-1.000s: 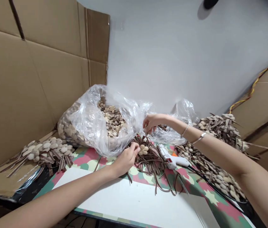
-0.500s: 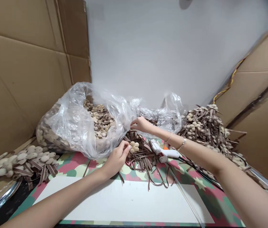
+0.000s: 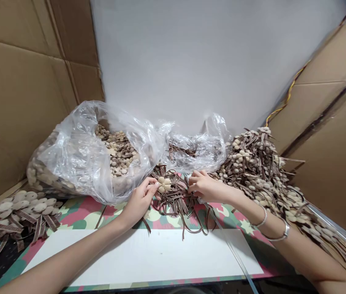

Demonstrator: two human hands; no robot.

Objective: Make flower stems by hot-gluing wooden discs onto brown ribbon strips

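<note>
My left hand (image 3: 142, 200) pinches a beige padded fabric flower (image 3: 164, 185) at its left edge, with the petals facing up. Under and beside the flower lies a tangled heap of brown striped ribbons (image 3: 177, 200). My right hand (image 3: 205, 187) is curled over the white glue gun (image 3: 201, 201), at the right side of the ribbon heap. The hand covers most of the gun, so the exact grip is partly hidden. A clear glue stick (image 3: 231, 247) runs from the gun's rear toward the table's front edge.
A large clear plastic bag (image 3: 81, 139) full of flowers stands at the back left. Another clear bag (image 3: 212, 143) lies behind the ribbons. Flowers with ribbons are piled at right (image 3: 260, 171) and left (image 3: 22, 212). A white sheet (image 3: 148, 257) covers the front; cardboard walls (image 3: 16, 77) flank the table.
My right hand has moved from beside the large bag down and right onto the glue gun. The left hand still holds the flower. The view has shifted slightly.
</note>
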